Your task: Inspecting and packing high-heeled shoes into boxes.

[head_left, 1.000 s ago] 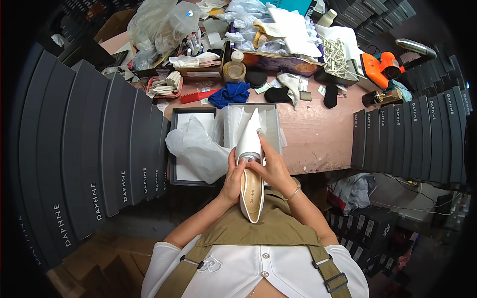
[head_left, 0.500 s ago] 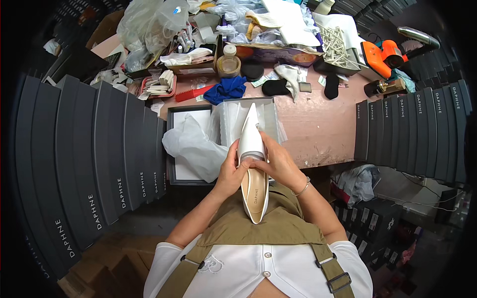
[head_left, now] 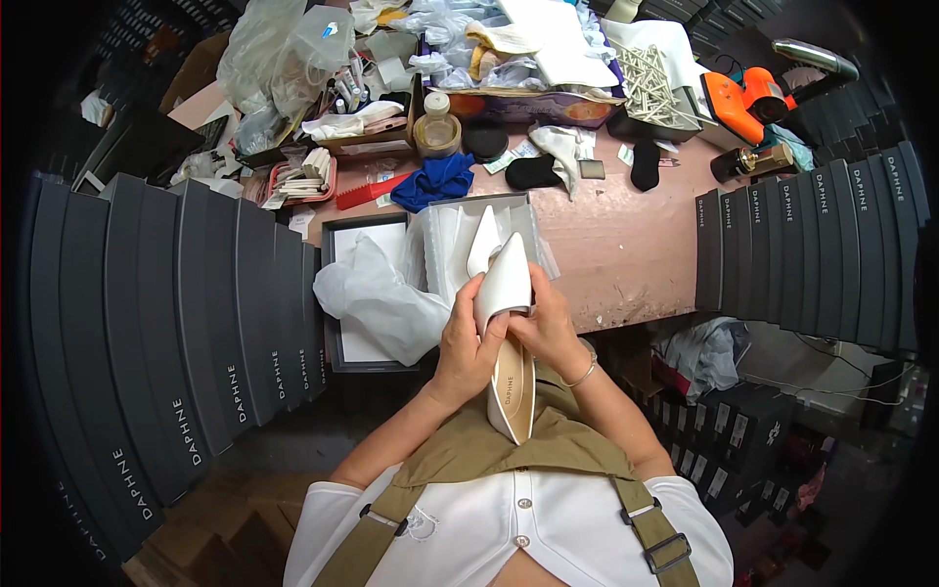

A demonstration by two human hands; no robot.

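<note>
A white pointed-toe shoe (head_left: 508, 279) with a beige insole is held close to my body, its toe pointing away and its heel toward me. My left hand (head_left: 466, 344) grips its left side, thumb at the shoe's opening. My right hand (head_left: 546, 325) is closed on the right side, with fingers partly hidden at the opening. Just beyond, another white shoe (head_left: 481, 241) lies in a grey shoebox (head_left: 529, 217) lined with tissue. Left of that, crumpled white tissue paper (head_left: 377, 298) rests over a dark-rimmed box part (head_left: 331, 284).
Dark shoeboxes (head_left: 210, 323) stand in a row at left, and more shoeboxes (head_left: 802, 254) at right. Along the table's back are a blue cloth (head_left: 432, 182), a red brush (head_left: 372, 192), a jar (head_left: 436, 133), black pads (head_left: 533, 173), a tray of white sticks (head_left: 648, 88) and an orange tool (head_left: 734, 103).
My hands have drawn the held shoe slightly toward me and right, and its toe has turned. More of the second shoe in the box now shows. My left thumb has shifted along the opening.
</note>
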